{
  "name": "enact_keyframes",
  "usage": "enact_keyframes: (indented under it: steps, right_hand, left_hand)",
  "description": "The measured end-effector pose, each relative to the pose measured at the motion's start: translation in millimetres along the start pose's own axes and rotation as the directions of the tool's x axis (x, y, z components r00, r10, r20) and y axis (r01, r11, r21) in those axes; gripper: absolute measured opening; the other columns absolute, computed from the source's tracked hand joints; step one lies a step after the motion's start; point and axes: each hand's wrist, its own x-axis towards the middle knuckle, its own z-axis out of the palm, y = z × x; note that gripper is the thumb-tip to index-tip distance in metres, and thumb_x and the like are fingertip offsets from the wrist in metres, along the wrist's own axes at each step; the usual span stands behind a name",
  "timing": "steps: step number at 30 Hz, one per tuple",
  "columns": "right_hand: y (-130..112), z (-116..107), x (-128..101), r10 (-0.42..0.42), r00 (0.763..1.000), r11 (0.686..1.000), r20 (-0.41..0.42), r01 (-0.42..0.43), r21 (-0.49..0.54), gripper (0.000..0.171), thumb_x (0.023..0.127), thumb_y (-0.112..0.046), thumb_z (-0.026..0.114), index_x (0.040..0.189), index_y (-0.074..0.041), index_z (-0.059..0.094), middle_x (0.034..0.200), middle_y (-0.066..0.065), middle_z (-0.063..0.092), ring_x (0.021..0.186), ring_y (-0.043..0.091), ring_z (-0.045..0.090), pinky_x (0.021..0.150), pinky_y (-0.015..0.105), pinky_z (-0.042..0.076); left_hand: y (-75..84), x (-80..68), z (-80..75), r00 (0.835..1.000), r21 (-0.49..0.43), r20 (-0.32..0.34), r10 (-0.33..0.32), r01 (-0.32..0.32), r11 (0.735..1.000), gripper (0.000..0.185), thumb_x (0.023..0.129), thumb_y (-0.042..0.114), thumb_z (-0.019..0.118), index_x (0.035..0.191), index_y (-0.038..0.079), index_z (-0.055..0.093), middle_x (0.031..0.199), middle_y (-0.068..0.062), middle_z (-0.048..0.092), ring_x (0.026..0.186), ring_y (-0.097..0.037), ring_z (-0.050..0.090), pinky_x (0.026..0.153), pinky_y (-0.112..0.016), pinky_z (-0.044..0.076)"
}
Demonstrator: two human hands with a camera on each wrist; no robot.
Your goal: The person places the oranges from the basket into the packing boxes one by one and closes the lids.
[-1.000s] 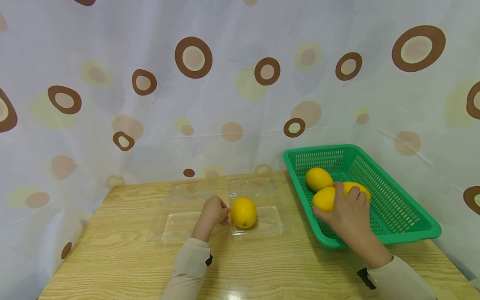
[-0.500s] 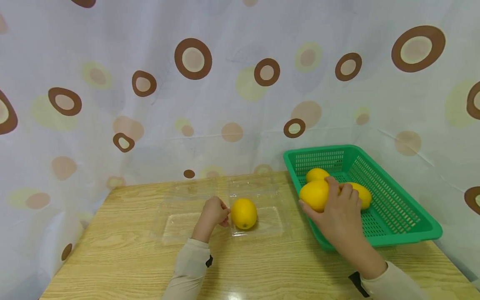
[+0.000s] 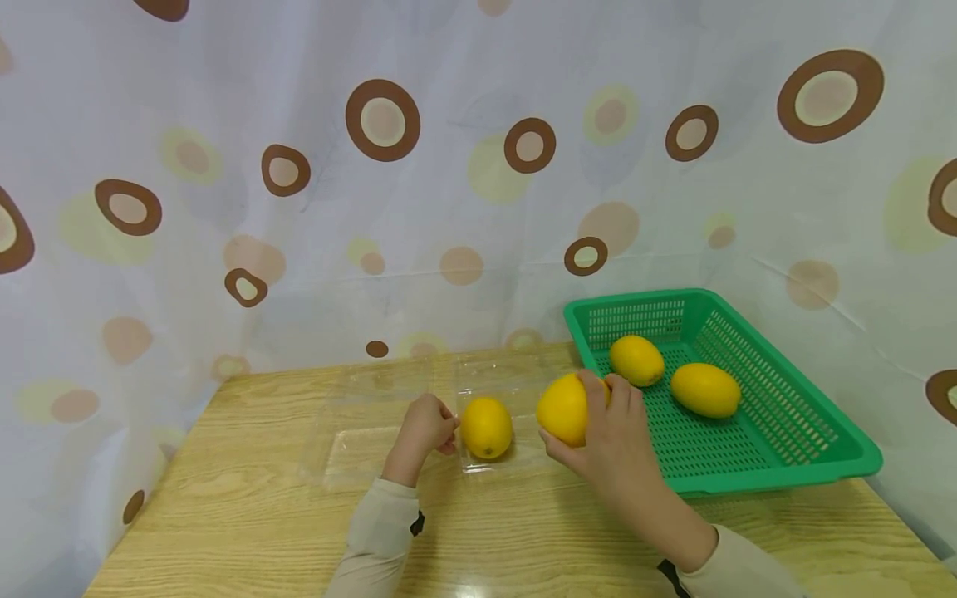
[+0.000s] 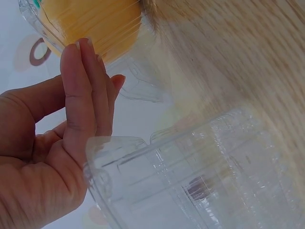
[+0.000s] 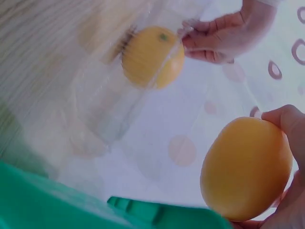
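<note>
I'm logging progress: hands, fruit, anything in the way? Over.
Left hand pinches clear box. Right hand holds yellow fruit, outside green basket. Another fruit in box; no obstruction seen.

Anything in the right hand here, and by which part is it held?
A yellow fruit, held by opposite sides between thumb and fingers of the right hand.

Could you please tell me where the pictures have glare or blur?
Head view: mostly sharp, with a small white glare on the table at the bottom edge; left wrist view: shiny streaks on the near clear container; right wrist view: hazy overall, the green basket blurred at lower left.
</note>
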Motion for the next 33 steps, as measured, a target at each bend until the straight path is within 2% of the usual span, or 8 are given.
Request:
enact_keyframes:
  steps: [3, 7, 15, 23, 28, 33]
  right_hand:
    - [-4.6, 8.8, -1.3, -0.008, 0.998, 1.0, 0.059, 0.009, -0.006, 0.079, 0.072, -0.048, 0.076, 0.123, 0.001, 0.041, 0.102, 0.032, 0.045, 0.086, 0.045, 0.047, 0.07, 0.052, 0.049]
    - [-7.2, 21.1, -2.5, -0.016, 0.992, 1.0, 0.124, 0.018, -0.018, 0.084, 0.064, -0.038, 0.087, 0.125, 0.0, 0.042, 0.107, 0.031, 0.045, 0.092, 0.045, 0.049, 0.074, 0.054, 0.049]
    - [-6.0, 41.9, -1.2, -0.056, 0.98, 0.998, 0.191, 0.062, -0.027, 0.081, 0.066, -0.038, 0.087, 0.125, 0.0, 0.046, 0.11, 0.031, 0.046, 0.097, 0.046, 0.047, 0.075, 0.053, 0.046]
    - [-1.2, 52.0, 5.1, -0.119, 0.952, 0.988, 0.283, 0.141, -0.059, 0.079, 0.068, -0.035, 0.087, 0.128, -0.001, 0.049, 0.118, 0.033, 0.046, 0.107, 0.046, 0.048, 0.086, 0.056, 0.044]
    - [0.1, 55.3, 6.5, -0.132, 0.921, 0.981, 0.367, 0.175, -0.088, 0.077, 0.069, -0.035, 0.087, 0.127, -0.003, 0.049, 0.117, 0.033, 0.048, 0.108, 0.046, 0.049, 0.088, 0.055, 0.044]
    - [-2.0, 57.4, 7.3, -0.108, 0.884, 0.99, 0.454, 0.139, -0.036, 0.077, 0.069, -0.03, 0.087, 0.128, -0.001, 0.048, 0.119, 0.032, 0.047, 0.109, 0.045, 0.047, 0.089, 0.055, 0.041]
  left_hand:
    - [-0.5, -0.2, 0.9, 1.0, 0.001, -0.003, -0.001, 0.001, 1.0, 0.015, 0.09, -0.002, 0.063, 0.078, -0.012, 0.067, 0.057, -0.009, 0.059, 0.05, -0.022, 0.066, 0.051, -0.028, 0.056]
    - [-0.7, -0.2, 1.5, 1.0, 0.004, -0.001, -0.006, 0.006, 1.0, 0.015, 0.09, -0.003, 0.063, 0.078, -0.012, 0.067, 0.057, -0.01, 0.059, 0.051, -0.023, 0.066, 0.051, -0.028, 0.056]
    - [0.5, -0.3, 1.1, 1.0, 0.015, 0.0, -0.016, 0.016, 1.0, 0.016, 0.09, -0.001, 0.063, 0.078, -0.011, 0.067, 0.058, -0.01, 0.06, 0.052, -0.023, 0.067, 0.053, -0.029, 0.057]
    - [2.6, 0.5, 0.0, 1.0, -0.002, 0.0, -0.012, 0.012, 1.0, 0.015, 0.09, -0.002, 0.063, 0.08, -0.012, 0.067, 0.058, -0.01, 0.059, 0.051, -0.023, 0.067, 0.052, -0.029, 0.056]
    - [1.5, 1.0, 0.1, 1.0, 0.006, 0.004, -0.008, 0.008, 1.0, 0.016, 0.09, -0.003, 0.062, 0.078, -0.012, 0.067, 0.058, -0.01, 0.06, 0.052, -0.024, 0.067, 0.051, -0.028, 0.056]
    - [0.4, 1.3, 0.8, 1.0, -0.005, 0.003, -0.002, 0.002, 1.0, 0.014, 0.09, -0.003, 0.062, 0.08, -0.013, 0.067, 0.059, -0.012, 0.061, 0.053, -0.025, 0.068, 0.05, -0.027, 0.056]
